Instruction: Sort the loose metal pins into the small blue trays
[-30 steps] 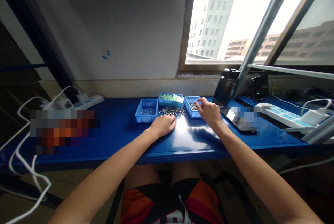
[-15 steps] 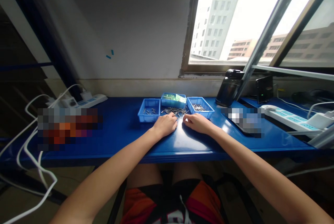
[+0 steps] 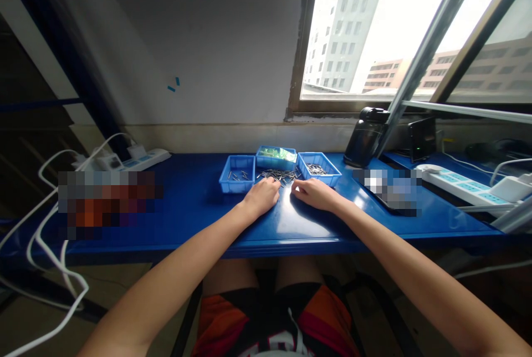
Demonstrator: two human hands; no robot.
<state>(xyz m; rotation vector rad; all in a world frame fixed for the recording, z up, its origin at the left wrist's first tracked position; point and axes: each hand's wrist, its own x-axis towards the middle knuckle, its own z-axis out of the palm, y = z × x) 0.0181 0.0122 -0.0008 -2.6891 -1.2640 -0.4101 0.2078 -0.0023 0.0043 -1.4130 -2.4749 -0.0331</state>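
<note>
My left hand (image 3: pixel 262 196) and my right hand (image 3: pixel 315 193) rest on the blue table (image 3: pixel 191 207), fingertips at the near edge of a loose heap of small metal pins (image 3: pixel 279 176). Whether either hand pinches a pin is too small to tell. Left of the heap stands a blue tray (image 3: pixel 237 174) with a few pins. Right of it is a second blue tray (image 3: pixel 318 169) holding several pins. Behind the heap sits a third blue tray (image 3: pixel 276 156) with a green packet in it.
A dark jug-like object (image 3: pixel 364 137) and a metal post (image 3: pixel 419 57) stand at the back right, with a flat dark device (image 3: pixel 386 189) and a white power strip (image 3: pixel 461 185) beyond. Another power strip (image 3: pixel 139 159) and white cables (image 3: pixel 45 235) lie at the left.
My right hand drew back from the right tray to the pin heap beside my left hand. Over the last half second both hands barely moved.
</note>
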